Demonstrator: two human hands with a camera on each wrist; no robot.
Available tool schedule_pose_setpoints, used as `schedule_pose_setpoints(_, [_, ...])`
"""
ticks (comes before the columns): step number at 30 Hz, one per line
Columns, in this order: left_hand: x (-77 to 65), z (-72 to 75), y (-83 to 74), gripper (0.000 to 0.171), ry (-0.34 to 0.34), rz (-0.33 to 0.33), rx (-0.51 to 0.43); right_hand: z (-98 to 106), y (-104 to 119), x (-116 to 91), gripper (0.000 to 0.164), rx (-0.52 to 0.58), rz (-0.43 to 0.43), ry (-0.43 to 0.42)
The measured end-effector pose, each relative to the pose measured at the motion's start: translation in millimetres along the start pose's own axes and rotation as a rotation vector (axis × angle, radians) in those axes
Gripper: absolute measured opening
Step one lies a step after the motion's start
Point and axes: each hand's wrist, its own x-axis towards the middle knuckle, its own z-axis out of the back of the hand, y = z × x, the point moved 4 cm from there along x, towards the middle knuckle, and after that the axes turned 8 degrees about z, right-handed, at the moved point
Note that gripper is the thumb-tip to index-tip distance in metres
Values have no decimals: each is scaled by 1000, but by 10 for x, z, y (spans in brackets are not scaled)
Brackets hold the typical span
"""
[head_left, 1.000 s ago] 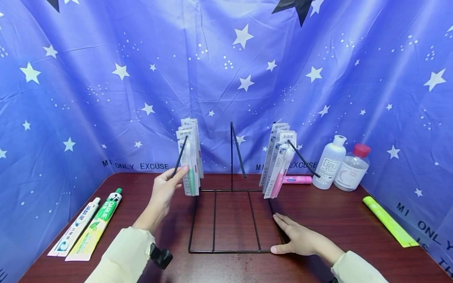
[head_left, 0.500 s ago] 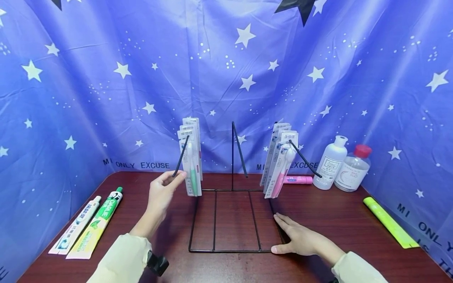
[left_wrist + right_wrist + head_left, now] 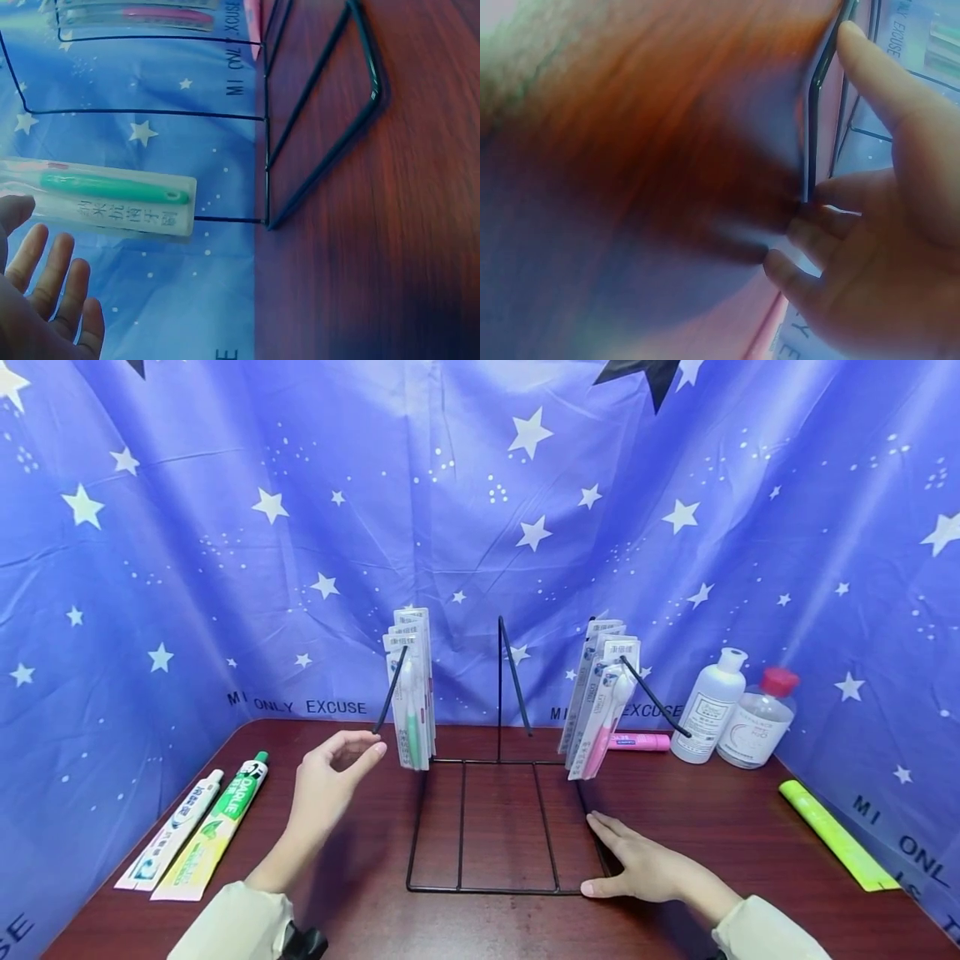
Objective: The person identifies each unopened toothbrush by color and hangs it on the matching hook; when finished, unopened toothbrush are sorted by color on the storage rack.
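A black wire rack (image 3: 510, 892) stands on the table, with packaged toothbrushes hanging from its two outer hooks. The left pack in front (image 3: 407, 714) holds a green-handled brush; the right one (image 3: 606, 727) shows a pink handle. Beside the tip of the left hook is my left hand (image 3: 326, 781), its thumb and index finger slightly apart and nothing held. In the left wrist view its other fingers (image 3: 56, 270) spread loosely beneath the green toothbrush pack (image 3: 135, 202). My right hand (image 3: 648, 864) rests with extended fingers on the right front corner of the rack's base.
Two toothpaste tubes (image 3: 225, 814) lie at the left. At the back right stand a white bottle (image 3: 708, 710) and a clear red-capped bottle (image 3: 756, 727), near a pink tube (image 3: 639, 742). A yellow-green tube (image 3: 836, 835) lies far right. A starry curtain (image 3: 465, 527) surrounds the table.
My left hand has drawn away from the green toothbrush pack, moving left and slightly down along the hook to its tip. The right hand stays on the rack's base.
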Motion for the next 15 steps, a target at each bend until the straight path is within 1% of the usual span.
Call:
schedule_pose_setpoints(4, [-69, 64, -50, 24, 2, -95, 131, 5, -7, -5, 96, 8, 7, -3])
schedule_pose_setpoints(8, [-125, 125, -105, 20, 3, -174, 229, 9, -23, -12, 96, 11, 9, 0])
schedule_pose_setpoints(12, [-151, 173, -139, 18, 4, -217, 282, 46, -39, -18, 92, 24, -6, -5])
schedule_pose_setpoints(15, [-161, 199, -156, 16, -1, -241, 312, 118, -40, -32, 85, -6, -5, -45])
